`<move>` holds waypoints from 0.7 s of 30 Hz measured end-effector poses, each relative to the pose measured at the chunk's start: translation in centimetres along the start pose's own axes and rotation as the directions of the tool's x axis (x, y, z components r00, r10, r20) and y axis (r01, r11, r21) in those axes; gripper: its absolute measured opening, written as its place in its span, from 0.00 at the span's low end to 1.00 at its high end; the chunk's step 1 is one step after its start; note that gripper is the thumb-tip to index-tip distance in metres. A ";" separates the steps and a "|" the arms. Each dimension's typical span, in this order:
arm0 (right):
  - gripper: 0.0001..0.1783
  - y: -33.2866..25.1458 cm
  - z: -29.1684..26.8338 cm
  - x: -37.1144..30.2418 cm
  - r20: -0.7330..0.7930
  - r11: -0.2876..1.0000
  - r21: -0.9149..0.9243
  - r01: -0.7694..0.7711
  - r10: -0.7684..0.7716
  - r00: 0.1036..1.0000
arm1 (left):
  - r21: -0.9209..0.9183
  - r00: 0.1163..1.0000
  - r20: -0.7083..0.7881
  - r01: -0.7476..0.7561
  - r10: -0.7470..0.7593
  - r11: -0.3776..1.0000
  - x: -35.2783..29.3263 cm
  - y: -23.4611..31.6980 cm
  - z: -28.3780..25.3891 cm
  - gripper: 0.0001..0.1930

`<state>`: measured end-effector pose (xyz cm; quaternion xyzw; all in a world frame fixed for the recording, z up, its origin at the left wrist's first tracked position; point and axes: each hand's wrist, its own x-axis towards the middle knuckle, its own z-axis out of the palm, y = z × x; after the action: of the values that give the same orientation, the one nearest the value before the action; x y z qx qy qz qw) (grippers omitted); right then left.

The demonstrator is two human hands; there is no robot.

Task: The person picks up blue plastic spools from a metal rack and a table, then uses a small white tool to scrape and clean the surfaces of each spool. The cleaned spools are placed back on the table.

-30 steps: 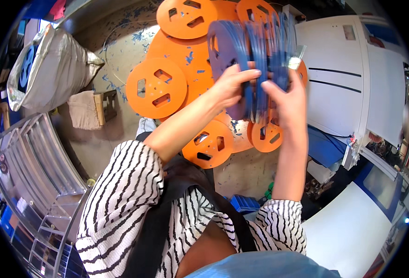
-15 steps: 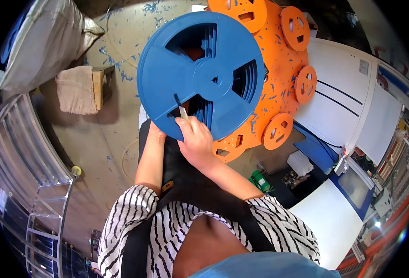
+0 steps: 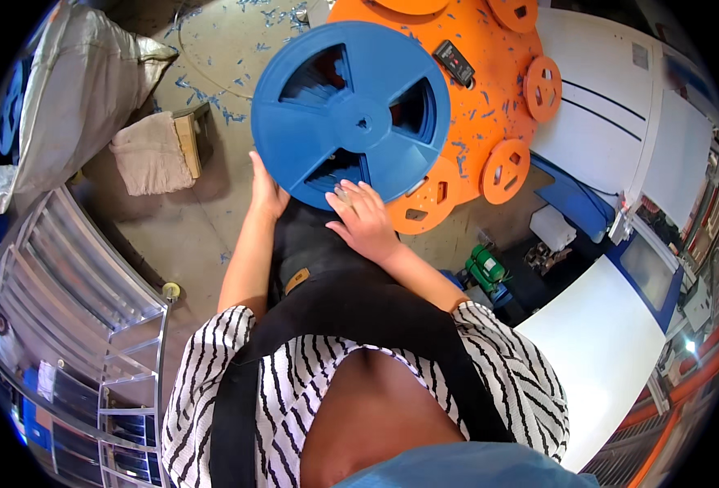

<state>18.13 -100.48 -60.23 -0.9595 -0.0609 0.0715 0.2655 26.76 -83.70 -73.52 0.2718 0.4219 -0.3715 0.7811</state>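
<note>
A stack of large blue plastic reels (image 3: 424, 167) lies in front of me, its top flange showing three wedge-shaped openings and a small central hole. My left hand (image 3: 270, 195) is at the lower left rim, thumb stretched out and the other fingers mostly hidden by the flange. At the lower opening, my right hand (image 3: 367, 226) rests its spread fingers near the rim. Between them shows the pale handle of a small knife (image 3: 343, 194); its blade cannot be made out.
An orange turntable (image 3: 489, 98) with round holed discs (image 3: 506, 172) and blue shavings stands beyond the reels. On it lies a black control box (image 3: 454, 63). Left are a cloth-covered stool (image 3: 152, 154), a large pale sack (image 3: 83, 98) and a metal rail frame (image 3: 164, 342). A white machine (image 3: 595, 110) is at right.
My right hand has moved down and right, its fingers spreading; the dark knife blade no longer shows. My left hand has come into view beside the rim. The black control box has come into view.
</note>
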 end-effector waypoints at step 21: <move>0.16 12.3 -3.5 -1.0 -0.436 0.607 0.775 -0.176 0.715 0.547 | 0.739 0.673 0.253 -0.598 0.695 0.310 -0.7 6.3 6.9 0.34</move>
<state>18.72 -112.88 -63.55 -0.7275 0.3431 -0.2204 0.5517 34.73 -84.95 -68.77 0.7452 0.1162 -0.1529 0.6386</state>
